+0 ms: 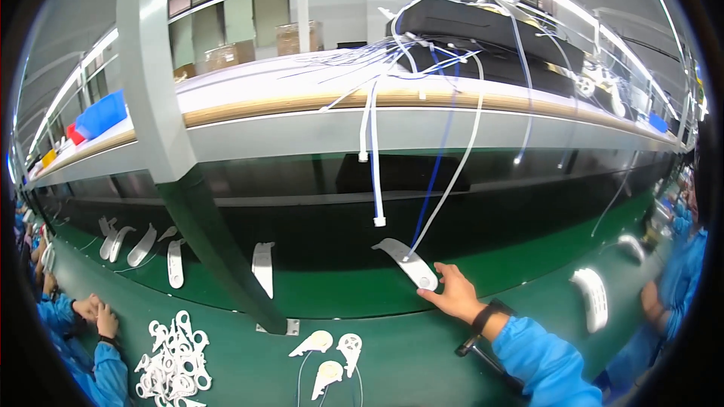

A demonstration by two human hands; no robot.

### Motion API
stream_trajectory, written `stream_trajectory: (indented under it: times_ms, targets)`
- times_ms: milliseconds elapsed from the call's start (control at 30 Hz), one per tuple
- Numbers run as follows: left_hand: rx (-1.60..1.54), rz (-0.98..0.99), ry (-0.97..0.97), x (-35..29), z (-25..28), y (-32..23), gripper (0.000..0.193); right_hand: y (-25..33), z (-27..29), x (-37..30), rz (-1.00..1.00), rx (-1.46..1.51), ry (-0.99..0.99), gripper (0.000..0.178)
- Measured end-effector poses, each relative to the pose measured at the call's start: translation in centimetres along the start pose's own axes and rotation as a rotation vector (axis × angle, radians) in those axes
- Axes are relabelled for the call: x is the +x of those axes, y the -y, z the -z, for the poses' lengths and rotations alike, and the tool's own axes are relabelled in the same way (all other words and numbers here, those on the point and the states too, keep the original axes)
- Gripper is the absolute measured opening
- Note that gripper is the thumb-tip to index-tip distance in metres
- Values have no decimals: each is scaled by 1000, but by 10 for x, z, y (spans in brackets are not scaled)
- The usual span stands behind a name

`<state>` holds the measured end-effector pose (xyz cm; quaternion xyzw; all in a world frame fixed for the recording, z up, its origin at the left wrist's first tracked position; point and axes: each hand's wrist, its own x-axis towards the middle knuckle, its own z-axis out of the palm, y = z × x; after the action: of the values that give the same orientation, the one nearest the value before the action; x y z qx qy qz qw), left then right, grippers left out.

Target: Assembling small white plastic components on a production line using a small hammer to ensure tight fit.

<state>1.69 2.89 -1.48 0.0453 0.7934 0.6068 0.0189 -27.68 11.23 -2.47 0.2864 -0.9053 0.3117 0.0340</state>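
A right-hand grip [458, 297], thumb and forefinger apart, is at the near end of a curved white piece [413, 267], right of centre on a green surface [324, 286]; I cannot tell whether it holds. White parts [179, 356] lie piled near left.

Between my right hand [455, 292] and the white curved piece [593, 300] to my right, I have room to pass low across the green bench [539, 303]. Ahead, hanging cables [377, 173] dangle in my way, and the shelf edge [302, 126] bars me higher up. Leftward, the post [172, 158] blocks me, with a heap of white parts [177, 362] nearer.
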Motion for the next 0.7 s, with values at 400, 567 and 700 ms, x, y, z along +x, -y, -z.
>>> stream_trajectory:
  times_ms: [400,567,700]
  targets:
    - [53,-30,-74,3,24,-7,22,-20,-31,36,-244,25,-67,34]
    - [-551,137,-190,5,22,20,33,-8,26,-7,-37,590,313,30]
    - [-903,193,-135,6,19,40,70,10,79,-61,-38,835,818,37]
